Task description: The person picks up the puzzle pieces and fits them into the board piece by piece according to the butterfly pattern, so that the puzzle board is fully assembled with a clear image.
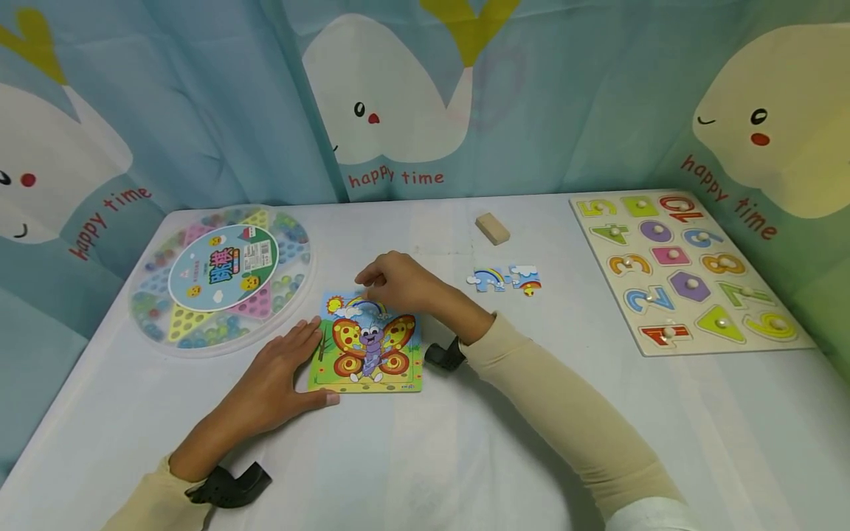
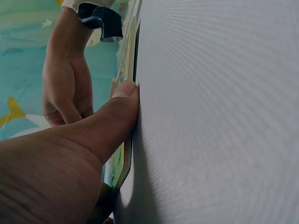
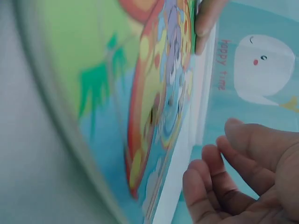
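A square butterfly jigsaw puzzle [image 1: 372, 350] lies flat on the white table, its picture nearly filled. My left hand [image 1: 275, 376] spreads along its left side, fingers at the left edge and thumb touching the lower edge; the thumb [image 2: 112, 112] also shows against the board's edge in the left wrist view. Over the puzzle's top edge is my right hand [image 1: 401, 284], its fingers loosely curved. Nothing shows between those fingers [image 3: 201, 186] in the right wrist view. Two joined puzzle pieces [image 1: 490, 279] with a rainbow and clouds lie to the right.
A round Chinese checkers box [image 1: 285, 254] with marbles stands left of the puzzle. Behind the loose pieces lies a small wooden block [image 1: 493, 228]. At the right is a number-and-shape peg board [image 1: 687, 276]. A printed curtain [image 1: 538, 110] closes off the table's back.
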Tool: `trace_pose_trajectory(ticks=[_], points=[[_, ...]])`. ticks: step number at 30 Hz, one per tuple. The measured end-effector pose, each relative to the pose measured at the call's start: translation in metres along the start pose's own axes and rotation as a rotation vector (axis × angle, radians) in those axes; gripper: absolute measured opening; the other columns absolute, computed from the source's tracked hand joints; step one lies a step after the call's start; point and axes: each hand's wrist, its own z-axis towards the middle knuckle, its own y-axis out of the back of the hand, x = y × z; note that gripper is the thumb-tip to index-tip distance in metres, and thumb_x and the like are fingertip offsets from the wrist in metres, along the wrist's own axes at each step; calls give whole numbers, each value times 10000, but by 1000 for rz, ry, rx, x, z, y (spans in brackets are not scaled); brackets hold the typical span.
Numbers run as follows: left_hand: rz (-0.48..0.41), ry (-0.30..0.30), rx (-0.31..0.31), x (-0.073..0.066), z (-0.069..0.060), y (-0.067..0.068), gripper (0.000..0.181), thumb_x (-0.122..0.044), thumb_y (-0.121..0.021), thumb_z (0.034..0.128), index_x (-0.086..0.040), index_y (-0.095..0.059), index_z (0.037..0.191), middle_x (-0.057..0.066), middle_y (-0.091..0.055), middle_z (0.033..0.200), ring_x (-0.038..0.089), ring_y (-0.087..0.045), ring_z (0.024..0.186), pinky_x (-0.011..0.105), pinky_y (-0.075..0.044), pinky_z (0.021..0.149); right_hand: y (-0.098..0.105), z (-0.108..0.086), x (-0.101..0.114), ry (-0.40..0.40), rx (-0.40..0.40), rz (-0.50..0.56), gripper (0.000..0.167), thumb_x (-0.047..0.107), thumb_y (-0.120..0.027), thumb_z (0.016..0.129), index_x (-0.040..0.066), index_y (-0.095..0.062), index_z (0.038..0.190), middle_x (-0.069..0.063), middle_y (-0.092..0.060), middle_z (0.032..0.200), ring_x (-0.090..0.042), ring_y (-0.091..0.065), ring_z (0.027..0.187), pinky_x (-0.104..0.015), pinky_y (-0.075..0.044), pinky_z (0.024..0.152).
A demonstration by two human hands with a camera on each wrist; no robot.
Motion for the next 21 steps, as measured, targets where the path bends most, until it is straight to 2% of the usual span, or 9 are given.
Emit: trace_pose_trajectory(ticks=[6,14,21], points=[[5,-1,-7,0,0,-1,1015,-529,-791,743,7,-353,1486,116,-240,1586,333,-152,1458,575,-131,1139,11,-5,-8,-30,-26,31,263,78,-639,934,-2,-686,1180,-95,-667,1106,-187,-592,982,-271,-507,828],[6,3,-14,0,0,-1,1013,-522,-798,737,2,-359,1484,113,-243,1585,332,-153,1458,574,-135,1140,24,-15,-20,-30,-46,29,248,67,-638,935,-13,-690,1164,-118,-672,1144,-192,-615,979,-289,-522,808],[3,9,-17,-1,0,-1,1011,-498,-811,734,-4,-354,1489,113,-240,1586,333,-156,1457,567,-137,1141,35,-25,-31,-39,-66,10,245,37,-631,924,-33,-688,1152,-128,-674,1157,-221,-628,1014,-318,-515,868]])
